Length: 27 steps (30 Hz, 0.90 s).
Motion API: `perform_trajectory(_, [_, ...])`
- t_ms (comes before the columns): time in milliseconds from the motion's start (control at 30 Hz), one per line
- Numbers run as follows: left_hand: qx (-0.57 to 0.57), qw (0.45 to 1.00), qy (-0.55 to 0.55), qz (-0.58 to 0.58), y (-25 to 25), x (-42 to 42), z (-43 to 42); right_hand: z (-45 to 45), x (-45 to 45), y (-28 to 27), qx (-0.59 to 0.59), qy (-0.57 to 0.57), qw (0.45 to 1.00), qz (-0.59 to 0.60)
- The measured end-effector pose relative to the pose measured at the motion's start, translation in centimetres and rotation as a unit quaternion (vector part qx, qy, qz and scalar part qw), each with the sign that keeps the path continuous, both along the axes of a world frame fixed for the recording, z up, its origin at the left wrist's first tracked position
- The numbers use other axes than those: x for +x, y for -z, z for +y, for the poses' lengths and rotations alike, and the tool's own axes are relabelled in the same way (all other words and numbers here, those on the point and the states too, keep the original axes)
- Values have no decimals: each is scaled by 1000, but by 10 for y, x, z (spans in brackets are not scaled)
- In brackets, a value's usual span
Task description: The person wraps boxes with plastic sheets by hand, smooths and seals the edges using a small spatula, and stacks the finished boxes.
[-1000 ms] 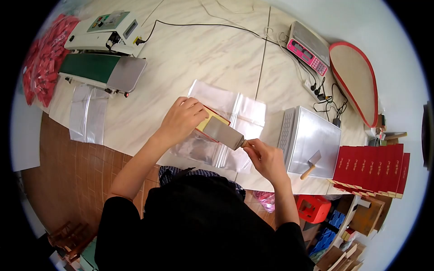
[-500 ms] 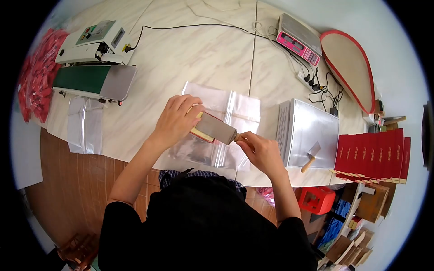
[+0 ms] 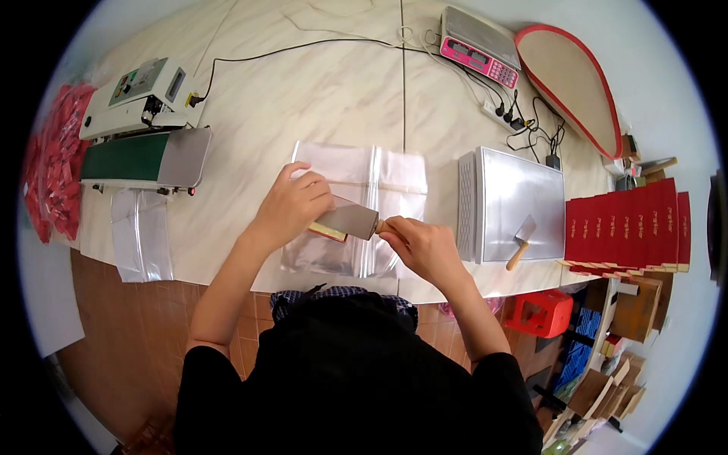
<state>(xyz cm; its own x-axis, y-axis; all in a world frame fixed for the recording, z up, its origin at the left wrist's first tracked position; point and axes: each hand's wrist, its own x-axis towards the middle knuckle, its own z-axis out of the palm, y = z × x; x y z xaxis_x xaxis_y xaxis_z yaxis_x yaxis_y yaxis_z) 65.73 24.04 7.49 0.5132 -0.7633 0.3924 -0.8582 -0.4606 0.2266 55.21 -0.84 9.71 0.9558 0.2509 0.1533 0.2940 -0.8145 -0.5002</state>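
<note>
A pale, marble-patterned tabletop (image 3: 250,98) with dark seams spans the room. Beneath it lies a brown tiled floor (image 3: 121,326); a plain whitish wall (image 3: 644,83) rises on the right. A red plastic stool (image 3: 540,312) stands below the edge, near cardboard boxes (image 3: 638,307). The light looks bright and even.

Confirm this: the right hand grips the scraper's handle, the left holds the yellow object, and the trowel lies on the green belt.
Wrong about the trowel: the head view shows it on the silver surface. The right hand grips the scraper by its handle; the left hand holds the yellow object.
</note>
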Motion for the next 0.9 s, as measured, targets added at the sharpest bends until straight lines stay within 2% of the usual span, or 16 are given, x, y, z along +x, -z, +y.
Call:
perform_trajectory(200, [-8, 1000, 10, -21, 7, -10, 2, 1, -1, -2, -25, 15, 1000, 7])
perform_trajectory(400, [5, 1000, 7, 25, 0, -9, 9, -9, -2, 3, -18, 2, 999, 28])
perform_trajectory(467, [-30, 992, -120, 39, -3, -6, 24, -23, -7, -2, 28, 5, 999, 46])
perform_trajectory(500, [-28, 992, -117, 40, -1, -6, 34, -32, -13, -6, 73, 2, 995, 70])
perform_trajectory(567, [-136, 953, -250, 104, 7, -7, 56, -54, -26, -26, 107, 81, 979, 153])
perform_trajectory(600, [-134, 953, -249, 106, 13, -9, 65, -67, -34, -22, 125, 119, 975, 141])
perform_trajectory(667, [-191, 920, -216, 267, 29, -14, 80, -99, -48, -5, 152, 229, 950, 146])
perform_trajectory(700, [-191, 920, -206, 272, 41, -19, 83, -108, -48, -12, 155, 299, 926, 168])
perform_trajectory(733, [-188, 903, -190, 336, 54, -24, 84, -123, -50, -1, 113, 342, 924, 129])
perform_trajectory(767, [-182, 882, -172, 400, 66, -27, 81, -145, -51, 25, 94, 379, 918, 68])
perform_trajectory(800, [-176, 863, -163, 445, 73, -28, 76, -166, -52, 49, 106, 429, 895, 68])
perform_trajectory(900, [-146, 866, -131, 461, 93, -21, 63, -221, -56, 131, 75, 546, 834, 10])
